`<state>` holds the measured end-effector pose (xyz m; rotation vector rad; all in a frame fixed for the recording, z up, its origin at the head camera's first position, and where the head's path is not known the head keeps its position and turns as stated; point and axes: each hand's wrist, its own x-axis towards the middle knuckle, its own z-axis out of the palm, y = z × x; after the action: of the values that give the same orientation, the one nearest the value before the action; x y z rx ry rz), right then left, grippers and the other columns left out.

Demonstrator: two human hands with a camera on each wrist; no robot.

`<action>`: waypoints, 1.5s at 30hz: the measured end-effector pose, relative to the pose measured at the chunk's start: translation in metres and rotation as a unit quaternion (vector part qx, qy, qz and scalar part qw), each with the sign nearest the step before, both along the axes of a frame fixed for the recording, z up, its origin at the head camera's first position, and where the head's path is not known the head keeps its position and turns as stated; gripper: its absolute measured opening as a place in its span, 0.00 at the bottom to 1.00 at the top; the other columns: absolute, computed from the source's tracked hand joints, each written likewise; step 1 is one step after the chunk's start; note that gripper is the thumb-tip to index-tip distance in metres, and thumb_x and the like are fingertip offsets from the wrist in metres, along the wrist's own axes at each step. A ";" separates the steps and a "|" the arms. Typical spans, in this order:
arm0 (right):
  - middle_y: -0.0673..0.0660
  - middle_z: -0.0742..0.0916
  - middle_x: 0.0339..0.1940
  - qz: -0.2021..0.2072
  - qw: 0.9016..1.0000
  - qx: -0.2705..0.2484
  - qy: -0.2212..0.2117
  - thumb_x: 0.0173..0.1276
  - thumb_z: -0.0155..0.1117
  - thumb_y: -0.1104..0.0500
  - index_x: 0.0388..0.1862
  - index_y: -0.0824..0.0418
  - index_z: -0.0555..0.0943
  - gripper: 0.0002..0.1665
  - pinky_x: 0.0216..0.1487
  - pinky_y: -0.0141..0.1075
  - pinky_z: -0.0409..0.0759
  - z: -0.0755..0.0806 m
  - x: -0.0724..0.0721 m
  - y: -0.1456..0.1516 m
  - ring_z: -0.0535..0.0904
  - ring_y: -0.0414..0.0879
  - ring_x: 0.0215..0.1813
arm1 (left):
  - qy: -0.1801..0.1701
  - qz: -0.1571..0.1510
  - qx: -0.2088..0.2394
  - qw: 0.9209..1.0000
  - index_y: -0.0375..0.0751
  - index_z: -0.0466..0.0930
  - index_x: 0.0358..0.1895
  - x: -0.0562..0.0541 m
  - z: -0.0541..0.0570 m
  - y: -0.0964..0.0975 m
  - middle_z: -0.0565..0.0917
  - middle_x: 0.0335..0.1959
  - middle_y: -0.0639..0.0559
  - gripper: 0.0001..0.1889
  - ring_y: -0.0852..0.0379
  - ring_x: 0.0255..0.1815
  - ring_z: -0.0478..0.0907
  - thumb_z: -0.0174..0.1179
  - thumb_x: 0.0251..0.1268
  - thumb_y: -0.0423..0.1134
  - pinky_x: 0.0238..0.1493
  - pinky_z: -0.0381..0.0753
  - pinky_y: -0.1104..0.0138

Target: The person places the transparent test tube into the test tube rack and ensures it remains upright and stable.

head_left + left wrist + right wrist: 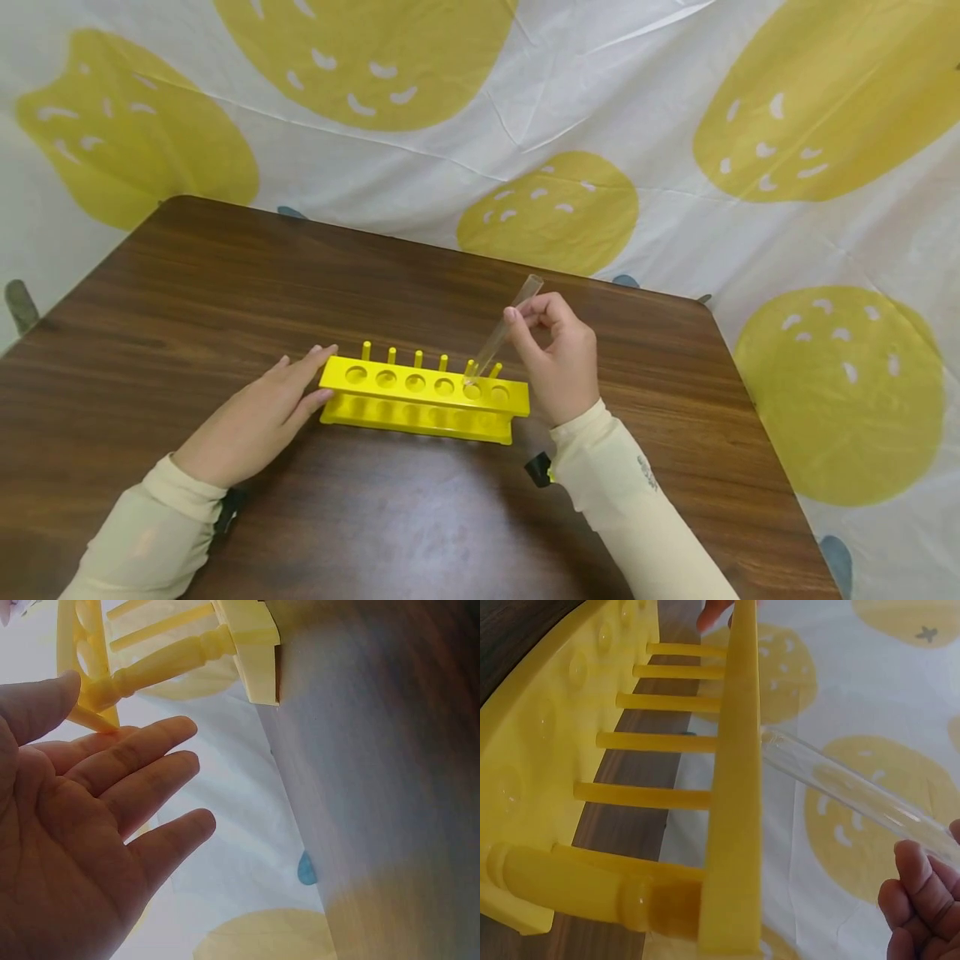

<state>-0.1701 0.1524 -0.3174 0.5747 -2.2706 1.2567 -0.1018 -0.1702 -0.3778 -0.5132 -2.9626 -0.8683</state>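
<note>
A yellow test tube rack [424, 385] stands on the table, with a row of round holes in its top plate and upright pegs behind. My right hand [557, 354] pinches a clear glass test tube [501, 333] near its upper end. The tube slants, its lower end right at the second hole from the right; in the right wrist view that end of the test tube [855, 787] is at the top plate's upper face. At the rack's left end my left hand [258, 417] holds the top plate between thumb and index finger, the other fingers [150, 791] stretched out.
The brown wood-grain table [225, 283] reaches back to a white curtain [420, 179] printed with yellow fruit. Black straps [538, 469] show at both wrists, beside the pale sleeves.
</note>
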 end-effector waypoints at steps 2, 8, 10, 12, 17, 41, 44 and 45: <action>0.55 0.88 0.28 0.006 1.000 -0.001 0.000 0.74 0.69 0.62 0.38 0.65 0.80 0.08 0.31 0.27 0.76 0.000 0.000 -0.001 0.82 0.44 0.31 | 0.002 -0.002 0.001 1.000 0.34 0.59 0.80 0.000 0.000 0.000 0.65 0.76 0.28 0.31 0.21 0.72 0.62 0.54 0.82 0.43 0.69 0.64 0.32; 0.55 0.88 0.29 0.020 1.000 0.001 0.006 0.75 0.68 0.61 0.39 0.65 0.80 0.07 0.30 0.27 0.77 -0.001 0.001 -0.003 0.84 0.46 0.33 | 0.001 -0.001 0.002 1.000 0.35 0.59 0.80 0.000 0.000 0.000 0.65 0.76 0.29 0.31 0.21 0.72 0.62 0.53 0.82 0.43 0.69 0.64 0.32; 0.55 0.88 0.30 0.020 1.000 0.004 0.008 0.74 0.68 0.62 0.40 0.65 0.80 0.07 0.30 0.27 0.77 -0.002 0.002 -0.004 0.83 0.46 0.33 | -0.001 0.000 0.001 1.000 0.35 0.59 0.80 0.000 0.000 0.001 0.65 0.76 0.29 0.31 0.21 0.72 0.62 0.53 0.82 0.43 0.69 0.64 0.32; 0.55 0.88 0.30 0.018 1.000 0.007 0.011 0.74 0.69 0.62 0.39 0.65 0.80 0.07 0.29 0.27 0.77 -0.002 0.002 -0.005 0.83 0.44 0.33 | -0.002 0.000 0.002 1.000 0.36 0.59 0.80 -0.001 0.000 0.001 0.65 0.76 0.29 0.31 0.21 0.72 0.62 0.54 0.82 0.43 0.68 0.65 0.32; 0.56 0.88 0.32 0.026 0.999 0.019 0.025 0.73 0.69 0.63 0.39 0.65 0.80 0.07 0.33 0.31 0.81 -0.004 0.001 -0.008 0.84 0.44 0.35 | -0.002 -0.003 0.005 1.000 0.36 0.59 0.80 -0.002 -0.001 0.001 0.66 0.75 0.28 0.31 0.21 0.73 0.62 0.53 0.83 0.44 0.69 0.64 0.33; 0.57 0.87 0.35 0.031 0.998 0.053 0.019 0.72 0.71 0.63 0.40 0.65 0.80 0.07 0.42 0.38 0.85 -0.010 0.005 -0.018 0.82 0.47 0.38 | -0.001 0.001 0.007 1.000 0.37 0.59 0.80 -0.002 0.002 0.001 0.67 0.74 0.29 0.31 0.21 0.72 0.62 0.53 0.83 0.45 0.68 0.66 0.32; 0.57 0.87 0.35 0.033 0.998 0.058 0.018 0.71 0.71 0.63 0.40 0.64 0.81 0.07 0.45 0.41 0.85 -0.011 0.006 -0.018 0.82 0.48 0.39 | -0.003 0.002 0.006 1.000 0.37 0.59 0.80 -0.002 0.002 0.000 0.67 0.74 0.29 0.31 0.21 0.72 0.62 0.52 0.83 0.46 0.68 0.65 0.32; 0.57 0.87 0.35 0.034 0.997 0.060 0.018 0.71 0.71 0.63 0.40 0.64 0.81 0.07 0.45 0.41 0.85 -0.012 0.006 -0.018 0.82 0.48 0.39 | -0.003 0.001 0.006 1.000 0.37 0.59 0.80 -0.002 0.002 0.000 0.67 0.74 0.28 0.31 0.21 0.72 0.62 0.52 0.83 0.46 0.68 0.65 0.31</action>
<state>-0.1642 0.1339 -0.3293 0.7183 -2.3251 1.1378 -0.1039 -0.1698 -0.3762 -0.5074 -2.9614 -0.8886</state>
